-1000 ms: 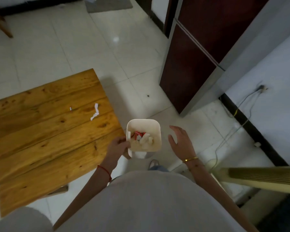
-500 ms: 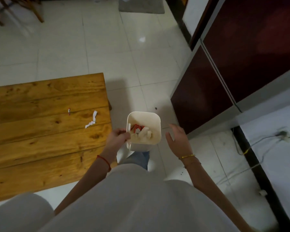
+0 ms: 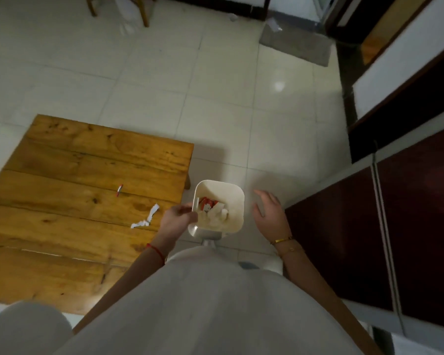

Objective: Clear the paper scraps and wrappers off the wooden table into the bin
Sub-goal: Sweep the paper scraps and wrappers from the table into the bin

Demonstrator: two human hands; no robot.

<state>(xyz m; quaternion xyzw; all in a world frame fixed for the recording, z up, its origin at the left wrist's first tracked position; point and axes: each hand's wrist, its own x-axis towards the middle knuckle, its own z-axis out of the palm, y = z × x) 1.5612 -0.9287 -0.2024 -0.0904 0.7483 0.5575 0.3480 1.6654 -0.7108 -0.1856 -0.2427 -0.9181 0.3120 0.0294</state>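
A small white bin (image 3: 232,193) hangs just off the right edge of the wooden table (image 3: 62,226); my left hand (image 3: 178,221) grips its left rim. Inside lie white paper scraps and a red wrapper (image 3: 207,203). My right hand (image 3: 269,213) hovers open just right of the bin, not touching it. On the table a long white paper strip (image 3: 146,219) lies near the right edge, close to my left hand. A tiny red-and-white scrap (image 3: 119,190) lies further left.
A dark red cabinet (image 3: 408,226) with a grey frame stands close on the right. Pale floor tiles stretch ahead, with a grey mat (image 3: 296,43) at the far right and wooden chair legs (image 3: 144,11) at the far top.
The view has swung left and up, so the table sits more central. My left hand keeps its hold on the bin's rim and my right hand stays open beside it.
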